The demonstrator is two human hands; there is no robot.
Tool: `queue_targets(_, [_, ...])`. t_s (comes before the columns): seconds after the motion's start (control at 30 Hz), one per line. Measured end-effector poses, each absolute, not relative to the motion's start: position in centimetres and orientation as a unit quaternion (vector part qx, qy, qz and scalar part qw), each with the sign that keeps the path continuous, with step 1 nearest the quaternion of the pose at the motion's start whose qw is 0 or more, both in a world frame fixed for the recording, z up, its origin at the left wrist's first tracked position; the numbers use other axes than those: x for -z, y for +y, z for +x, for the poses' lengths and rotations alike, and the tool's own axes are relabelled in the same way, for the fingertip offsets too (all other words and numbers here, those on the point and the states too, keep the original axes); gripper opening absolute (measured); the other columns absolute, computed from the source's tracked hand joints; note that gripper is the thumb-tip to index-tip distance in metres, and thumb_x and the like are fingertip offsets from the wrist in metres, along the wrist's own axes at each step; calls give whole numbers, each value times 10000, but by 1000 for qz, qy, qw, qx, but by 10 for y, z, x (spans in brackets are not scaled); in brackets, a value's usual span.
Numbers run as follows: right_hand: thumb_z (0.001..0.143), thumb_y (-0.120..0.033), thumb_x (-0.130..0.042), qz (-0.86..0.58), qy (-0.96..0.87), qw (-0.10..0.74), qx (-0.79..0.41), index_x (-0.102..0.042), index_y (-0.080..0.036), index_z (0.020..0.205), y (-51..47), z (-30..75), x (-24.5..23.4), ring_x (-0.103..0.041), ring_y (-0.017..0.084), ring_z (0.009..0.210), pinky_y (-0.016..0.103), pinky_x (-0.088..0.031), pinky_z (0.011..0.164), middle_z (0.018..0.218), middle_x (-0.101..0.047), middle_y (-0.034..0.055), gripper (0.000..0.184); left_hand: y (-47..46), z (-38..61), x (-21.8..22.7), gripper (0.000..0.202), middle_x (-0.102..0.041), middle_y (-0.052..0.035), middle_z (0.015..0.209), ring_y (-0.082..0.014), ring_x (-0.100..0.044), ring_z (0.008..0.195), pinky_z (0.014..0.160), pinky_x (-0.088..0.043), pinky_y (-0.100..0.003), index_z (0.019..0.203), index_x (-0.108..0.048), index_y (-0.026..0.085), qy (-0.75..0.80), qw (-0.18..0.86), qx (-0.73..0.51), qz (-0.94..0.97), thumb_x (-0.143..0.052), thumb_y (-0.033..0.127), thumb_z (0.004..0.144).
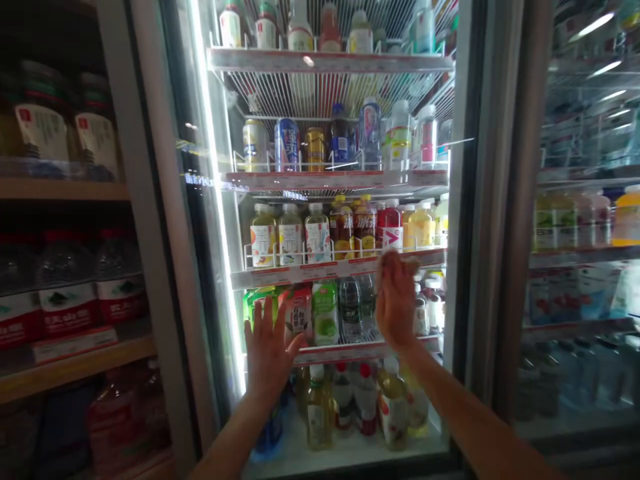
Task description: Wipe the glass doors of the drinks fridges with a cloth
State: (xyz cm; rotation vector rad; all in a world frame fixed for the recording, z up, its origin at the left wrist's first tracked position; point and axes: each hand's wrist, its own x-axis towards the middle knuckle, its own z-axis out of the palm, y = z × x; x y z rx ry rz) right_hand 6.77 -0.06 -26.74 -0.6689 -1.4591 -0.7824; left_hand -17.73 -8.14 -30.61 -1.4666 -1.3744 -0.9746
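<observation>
My left hand (265, 350) is raised with its fingers spread, at the glass door (200, 150) of a lit drinks fridge. It holds nothing and stands before the lower shelf, in front of a red drink pack (299, 313). My right hand (395, 303) is higher and to the right, fingers up, pressing a small pale cloth (411, 264) against the glass. Most of the cloth is hidden behind the fingers, and that hand is blurred. Behind it runs the middle shelf edge (320, 270), with a pink-red bottle (390, 227) just above.
Several shelves of bottles and cans fill the fridge. On the left stands an open rack with large water bottles (65, 287). A metal door frame (515, 200) borders the right side, with another glass-fronted fridge holding bottles (555, 220) beyond it. Light reflections cross the glass.
</observation>
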Motion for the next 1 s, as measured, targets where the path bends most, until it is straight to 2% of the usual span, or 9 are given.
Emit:
queue_targets(0.13, [868, -101, -355, -223, -747, 512, 361, -165, -236, 1461, -4, 66, 276, -278, 200, 1368, 451, -293, 1119, 1447, -375, 36, 637, -82, -177, 305, 736, -186, -133, 1519, -297, -118, 1408, 1091, -234, -533, 1463, -77, 238, -545, 447, 394, -590, -472, 431, 872])
queue_targets(0.27, [886, -121, -340, -320, -594, 656, 339, -185, -206, 1458, 6, 89, 265, -242, 260, 1380, 552, -281, 1096, 1507, -236, 80, 599, -82, -177, 305, 748, -174, -126, 1523, -296, -118, 1408, 1096, -226, -534, 1463, -66, 240, -545, 439, 398, -594, -481, 424, 869])
queue_targets(0.33, [884, -117, -325, -322, -579, 668, 337, -187, -187, 1458, 6, 91, 264, -226, 267, 1385, 558, -288, 1090, 1509, -225, 91, 595, -82, -177, 306, 742, -177, -132, 1522, -302, -120, 1407, 1085, -238, -546, 1463, -62, 241, -553, 432, 398, -590, -476, 418, 873])
queue_targets(0.43, [868, -105, -345, -247, -711, 550, 363, -179, -208, 1460, 2, 87, 274, -256, 224, 1377, 490, -311, 1102, 1467, -337, 65, 623, -81, -177, 307, 718, -201, -140, 1515, -304, -126, 1407, 1072, -260, -553, 1462, -80, 243, -560, 429, 398, -587, -467, 404, 879])
queue_targets(0.5, [866, -99, -355, -236, -736, 520, 364, -178, -229, 1459, 1, 90, 279, -261, 211, 1375, 478, -303, 1110, 1450, -371, 50, 633, -81, -178, 307, 717, -210, -143, 1512, -304, -127, 1407, 1067, -269, -552, 1462, -90, 241, -559, 429, 396, -589, -471, 405, 877])
queue_targets(0.6, [885, -118, -337, -325, -617, 634, 335, -179, -206, 1460, 6, 98, 276, -221, 250, 1389, 539, -273, 1105, 1496, -268, 83, 603, -81, -177, 307, 738, -207, -143, 1512, -305, -130, 1406, 1074, -254, -553, 1462, -84, 237, -552, 432, 396, -593, -482, 422, 870])
queue_targets(0.67, [894, -137, -328, -349, -574, 667, 322, -179, -178, 1461, 6, 97, 276, -207, 269, 1391, 552, -270, 1100, 1510, -220, 105, 588, -81, -177, 307, 740, -203, -146, 1513, -306, -132, 1405, 1082, -235, -553, 1462, -84, 234, -554, 429, 400, -591, -483, 424, 869])
queue_targets(0.83, [874, -118, -368, -242, -733, 526, 356, -219, -227, 1451, 1, 87, 288, -275, 218, 1369, 468, -306, 1110, 1465, -344, 60, 606, -81, -175, 308, 735, -212, -156, 1508, -309, -130, 1405, 1074, -249, -548, 1461, -92, 222, -560, 428, 400, -585, -475, 434, 871])
queue_targets(1.0, [905, -174, -332, -338, -559, 691, 310, -239, -161, 1444, 13, 111, 280, -215, 283, 1386, 582, -257, 1093, 1508, -220, 118, 547, -80, -178, 309, 743, -208, -156, 1510, -304, -121, 1408, 1081, -239, -540, 1462, -90, 223, -555, 433, 392, -592, -475, 450, 868])
